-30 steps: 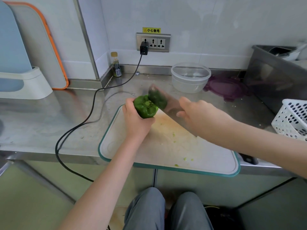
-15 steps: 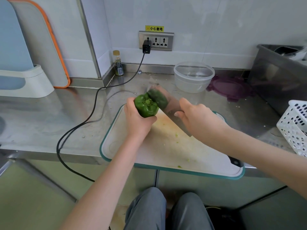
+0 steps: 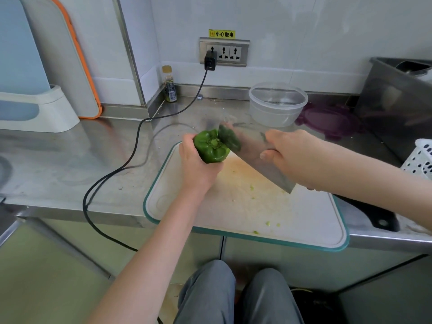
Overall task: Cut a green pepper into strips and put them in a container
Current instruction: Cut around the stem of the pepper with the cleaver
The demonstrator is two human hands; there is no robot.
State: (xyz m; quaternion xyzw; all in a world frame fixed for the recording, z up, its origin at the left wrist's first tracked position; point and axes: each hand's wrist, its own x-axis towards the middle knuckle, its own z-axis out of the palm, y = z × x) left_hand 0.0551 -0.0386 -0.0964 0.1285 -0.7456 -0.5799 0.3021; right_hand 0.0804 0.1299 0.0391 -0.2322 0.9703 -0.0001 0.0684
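Note:
My left hand (image 3: 196, 164) grips a whole green pepper (image 3: 210, 147) over the far left corner of the white cutting board (image 3: 304, 220), stem end facing me. My right hand (image 3: 289, 153) holds a wide cleaver (image 3: 252, 148); its blade lies against the pepper's right side and mirrors the green skin. The handle is hidden inside my fist. A clear round container (image 3: 277, 104) stands behind the board, with nothing in it that I can see.
A purple lid (image 3: 329, 122) lies right of the container. A black cable (image 3: 131, 160) runs from the wall socket across the steel counter and over its front edge. A small bottle (image 3: 170, 84) stands in the corner. A white perforated basket (image 3: 419, 159) and steel bin (image 3: 397, 101) are at right.
The cleaver blade has slid a little further along the pepper's right side. Both hands stay in nearly the same place; the camera has shifted slightly.

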